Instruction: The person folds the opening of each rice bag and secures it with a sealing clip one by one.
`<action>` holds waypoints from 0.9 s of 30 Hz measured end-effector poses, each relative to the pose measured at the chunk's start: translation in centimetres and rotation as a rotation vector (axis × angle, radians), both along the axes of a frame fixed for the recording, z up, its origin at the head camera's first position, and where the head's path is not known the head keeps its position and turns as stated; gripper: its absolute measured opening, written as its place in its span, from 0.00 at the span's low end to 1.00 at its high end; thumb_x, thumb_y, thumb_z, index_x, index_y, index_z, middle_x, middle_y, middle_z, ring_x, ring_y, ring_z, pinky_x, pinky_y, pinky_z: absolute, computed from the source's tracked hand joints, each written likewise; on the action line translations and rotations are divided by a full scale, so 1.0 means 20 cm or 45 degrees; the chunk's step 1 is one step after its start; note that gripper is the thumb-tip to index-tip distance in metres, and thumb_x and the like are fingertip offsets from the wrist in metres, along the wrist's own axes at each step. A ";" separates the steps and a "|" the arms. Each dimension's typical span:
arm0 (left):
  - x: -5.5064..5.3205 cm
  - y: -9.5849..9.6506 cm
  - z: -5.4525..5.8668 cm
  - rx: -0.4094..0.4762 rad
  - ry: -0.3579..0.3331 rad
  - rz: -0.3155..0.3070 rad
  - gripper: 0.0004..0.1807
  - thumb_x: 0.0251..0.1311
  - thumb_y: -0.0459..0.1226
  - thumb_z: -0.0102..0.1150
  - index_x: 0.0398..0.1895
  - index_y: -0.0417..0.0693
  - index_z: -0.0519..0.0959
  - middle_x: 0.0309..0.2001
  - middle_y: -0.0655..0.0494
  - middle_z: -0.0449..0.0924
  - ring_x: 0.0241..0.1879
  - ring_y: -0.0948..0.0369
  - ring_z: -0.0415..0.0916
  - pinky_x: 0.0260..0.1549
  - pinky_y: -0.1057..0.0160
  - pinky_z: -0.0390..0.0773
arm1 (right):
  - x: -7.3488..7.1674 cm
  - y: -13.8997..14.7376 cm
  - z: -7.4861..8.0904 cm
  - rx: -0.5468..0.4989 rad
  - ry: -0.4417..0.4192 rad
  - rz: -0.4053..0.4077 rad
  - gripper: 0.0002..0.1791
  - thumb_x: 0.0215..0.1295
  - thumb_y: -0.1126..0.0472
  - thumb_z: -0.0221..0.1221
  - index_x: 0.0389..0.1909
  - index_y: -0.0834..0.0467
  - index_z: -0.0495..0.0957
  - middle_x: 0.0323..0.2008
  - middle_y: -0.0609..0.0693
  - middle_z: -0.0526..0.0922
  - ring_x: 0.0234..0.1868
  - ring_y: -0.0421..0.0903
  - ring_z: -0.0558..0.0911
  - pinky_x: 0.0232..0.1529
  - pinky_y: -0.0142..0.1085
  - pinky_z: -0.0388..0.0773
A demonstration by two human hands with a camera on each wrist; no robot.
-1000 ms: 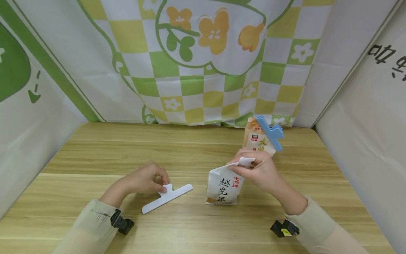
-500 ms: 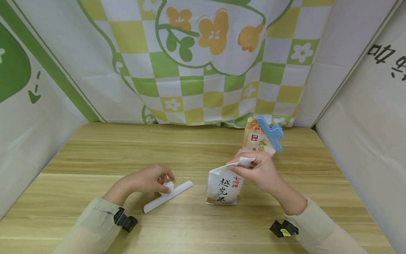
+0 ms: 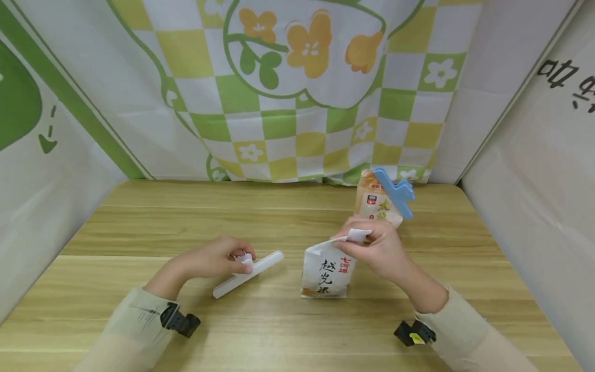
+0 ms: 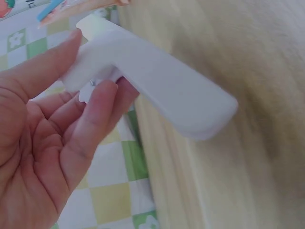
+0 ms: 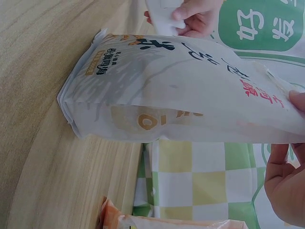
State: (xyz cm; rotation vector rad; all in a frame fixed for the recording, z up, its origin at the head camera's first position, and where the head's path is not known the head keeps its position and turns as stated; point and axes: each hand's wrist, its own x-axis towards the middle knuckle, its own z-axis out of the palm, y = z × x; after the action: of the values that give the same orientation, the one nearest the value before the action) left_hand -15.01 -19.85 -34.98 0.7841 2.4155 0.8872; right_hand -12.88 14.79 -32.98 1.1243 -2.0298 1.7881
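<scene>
My left hand (image 3: 216, 260) pinches the handle of a white bag clip (image 3: 267, 262) between thumb and fingers; the clip's long bar slants up to the right over the table. In the left wrist view the thumb and fingers press the two sides of the clip's handle (image 4: 90, 71). Right of it, a white rice bag (image 3: 325, 274) with black and red characters stands upright on the table. My right hand (image 3: 374, 248) grips the folded top of this bag. In the right wrist view the bag (image 5: 190, 86) fills the middle, fingers at its top edge.
Behind the right hand stands an orange and white bag (image 3: 372, 201) with a blue clip (image 3: 394, 194) across its top corner. The wooden table (image 3: 186, 217) ends at a green and yellow checkered cloth (image 3: 297, 124). White fabric walls rise at both sides.
The left hand has closed its fingers round the white clip's handle and raised and tilted the clip slightly. The right hand keeps its grip on the rice bag.
</scene>
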 end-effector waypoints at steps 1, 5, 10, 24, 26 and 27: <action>0.00 0.00 0.01 0.014 0.005 -0.010 0.10 0.64 0.40 0.63 0.44 0.43 0.80 0.31 0.60 0.78 0.31 0.66 0.71 0.31 0.68 0.73 | 0.00 0.00 0.00 0.001 -0.001 -0.001 0.10 0.52 0.82 0.64 0.30 0.66 0.85 0.29 0.51 0.85 0.30 0.36 0.76 0.24 0.30 0.73; 0.01 0.00 0.05 0.080 -0.028 -0.051 0.09 0.64 0.40 0.63 0.40 0.43 0.80 0.28 0.61 0.75 0.28 0.67 0.69 0.29 0.69 0.72 | 0.00 0.00 0.00 0.007 0.000 -0.005 0.10 0.52 0.82 0.64 0.30 0.66 0.85 0.29 0.52 0.85 0.29 0.36 0.75 0.23 0.30 0.72; 0.02 0.00 0.08 0.127 -0.040 -0.077 0.09 0.67 0.40 0.61 0.42 0.43 0.80 0.35 0.57 0.83 0.34 0.66 0.76 0.36 0.67 0.78 | 0.00 0.00 0.01 0.006 0.004 -0.007 0.10 0.52 0.82 0.65 0.30 0.66 0.85 0.29 0.51 0.85 0.29 0.35 0.75 0.23 0.30 0.72; 0.03 0.06 0.12 0.317 0.255 -0.124 0.08 0.67 0.39 0.59 0.41 0.45 0.83 0.33 0.55 0.84 0.23 0.69 0.69 0.23 0.70 0.73 | 0.02 -0.01 0.01 -0.013 0.006 -0.002 0.09 0.52 0.83 0.64 0.29 0.67 0.85 0.30 0.45 0.85 0.30 0.36 0.75 0.24 0.30 0.72; 0.03 0.07 0.12 0.328 0.266 -0.123 0.08 0.67 0.39 0.59 0.41 0.44 0.84 0.33 0.54 0.85 0.23 0.69 0.70 0.23 0.70 0.73 | 0.02 -0.01 0.01 -0.016 0.011 -0.002 0.09 0.52 0.83 0.64 0.29 0.67 0.85 0.29 0.47 0.85 0.30 0.36 0.75 0.24 0.30 0.72; 0.04 0.08 0.13 0.333 0.270 -0.122 0.08 0.66 0.39 0.59 0.40 0.44 0.84 0.33 0.54 0.85 0.23 0.70 0.70 0.23 0.70 0.73 | 0.02 -0.01 0.01 -0.016 0.014 -0.003 0.10 0.52 0.83 0.64 0.29 0.67 0.85 0.29 0.48 0.85 0.30 0.36 0.75 0.24 0.30 0.72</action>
State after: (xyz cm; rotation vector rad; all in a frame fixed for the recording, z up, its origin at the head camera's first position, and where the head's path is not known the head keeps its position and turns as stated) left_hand -14.30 -18.23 -32.46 1.1323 2.4448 1.1480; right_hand -12.51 14.60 -32.76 1.1253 -2.0099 1.7874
